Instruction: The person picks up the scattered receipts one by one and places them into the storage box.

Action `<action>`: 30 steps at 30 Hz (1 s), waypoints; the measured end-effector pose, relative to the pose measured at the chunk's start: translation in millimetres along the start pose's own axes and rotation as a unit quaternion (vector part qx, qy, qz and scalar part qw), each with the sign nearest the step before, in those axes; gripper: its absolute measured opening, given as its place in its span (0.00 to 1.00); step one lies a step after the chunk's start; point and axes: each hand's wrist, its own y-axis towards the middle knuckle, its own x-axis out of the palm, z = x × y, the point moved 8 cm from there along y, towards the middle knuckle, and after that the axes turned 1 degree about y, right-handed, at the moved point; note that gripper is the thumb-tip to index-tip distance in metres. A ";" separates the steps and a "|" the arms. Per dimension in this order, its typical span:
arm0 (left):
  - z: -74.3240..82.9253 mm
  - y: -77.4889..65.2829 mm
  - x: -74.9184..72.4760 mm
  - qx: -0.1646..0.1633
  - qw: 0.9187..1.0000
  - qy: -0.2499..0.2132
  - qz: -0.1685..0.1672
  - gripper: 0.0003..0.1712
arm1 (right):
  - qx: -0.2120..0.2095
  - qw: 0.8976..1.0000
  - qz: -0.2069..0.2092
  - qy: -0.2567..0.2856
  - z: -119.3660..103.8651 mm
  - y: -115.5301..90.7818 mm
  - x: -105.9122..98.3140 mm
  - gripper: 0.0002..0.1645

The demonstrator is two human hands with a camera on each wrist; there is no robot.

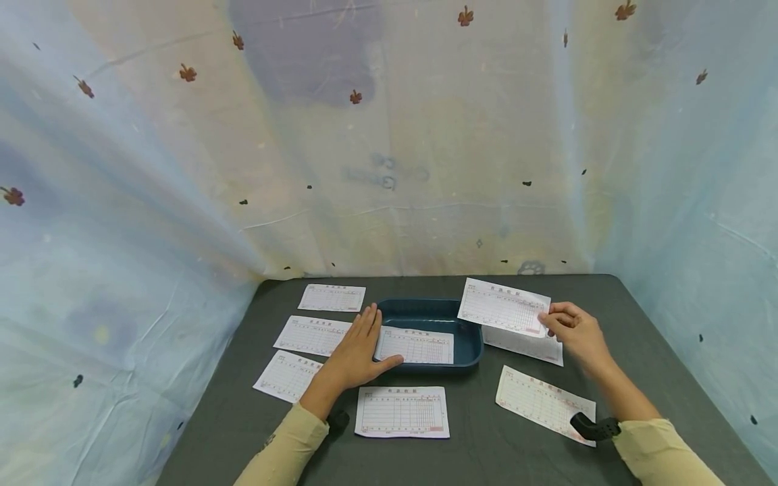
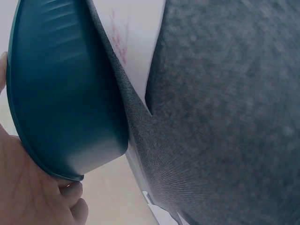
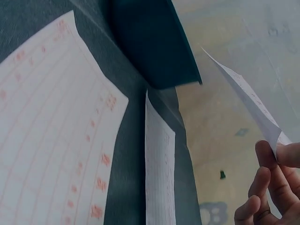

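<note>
A dark teal rectangular tray [image 1: 419, 368] stands mid-table with a white printed form [image 1: 419, 346] lying inside it. My left hand [image 1: 355, 354] rests along the tray's left side, its fingers straight and thumb spread along the front rim. In the left wrist view, the palm and fingers [image 2: 28, 183] meet the tray's rim [image 2: 35, 161]. My right hand [image 1: 574, 331] pinches another printed form [image 1: 501, 307] by its right end between thumb and fingers. That sheet is raised, its left end over the tray's right rim; the right wrist view shows it [image 3: 248, 93] nearly edge-on.
Left of the tray lie three forms: back [image 1: 331, 298], middle [image 1: 310, 335] and front [image 1: 288, 374]. One form [image 1: 401, 412] lies before the tray. On the right are a partly covered form [image 1: 525, 345] and a reddish-printed one [image 1: 537, 401]. A patterned curtain [image 1: 389, 229] hangs behind the grey table [image 1: 480, 445].
</note>
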 end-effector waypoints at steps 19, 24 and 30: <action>1.5 0.4 -0.7 -0.002 1.000 0.004 -0.002 0.68 | -0.019 0.999 -0.042 0.003 -21.7 6.0 68.5 0.17; 1.7 0.5 -0.9 -0.004 1.000 -0.002 -0.002 0.68 | -0.031 0.998 -0.048 0.013 -22.4 7.1 85.4 0.14; 0.6 0.3 0.1 -0.009 1.000 0.001 -0.004 0.69 | -0.051 0.996 -0.060 0.031 -30.3 7.3 103.7 0.14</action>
